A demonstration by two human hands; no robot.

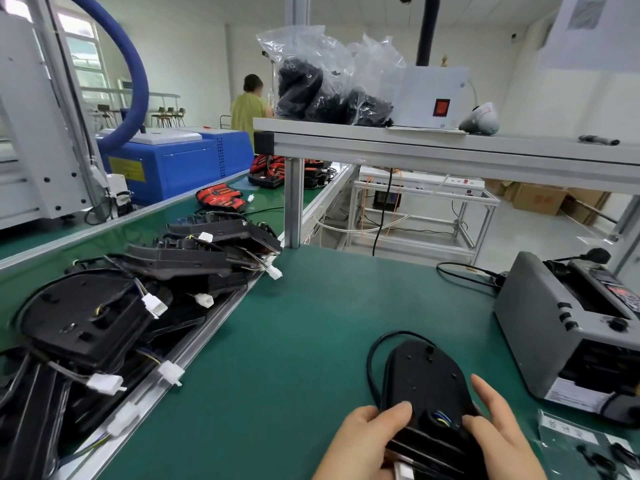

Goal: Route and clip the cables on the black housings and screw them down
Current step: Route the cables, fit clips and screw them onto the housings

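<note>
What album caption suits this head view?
Left hand and right hand hold a black housing on the green bench, more housings piled left.

Both hands reach in from the bottom edge, close together. The left hand (360, 438) grips the near left side of a black housing (429, 379), thumb laid on top. The right hand (502, 441) holds the opposite side, thumb on top, forefinger stretched forward along its edge.

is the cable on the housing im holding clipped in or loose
Loose: the black cable arcs free over the green mat left of the housing, not held against it.
</note>
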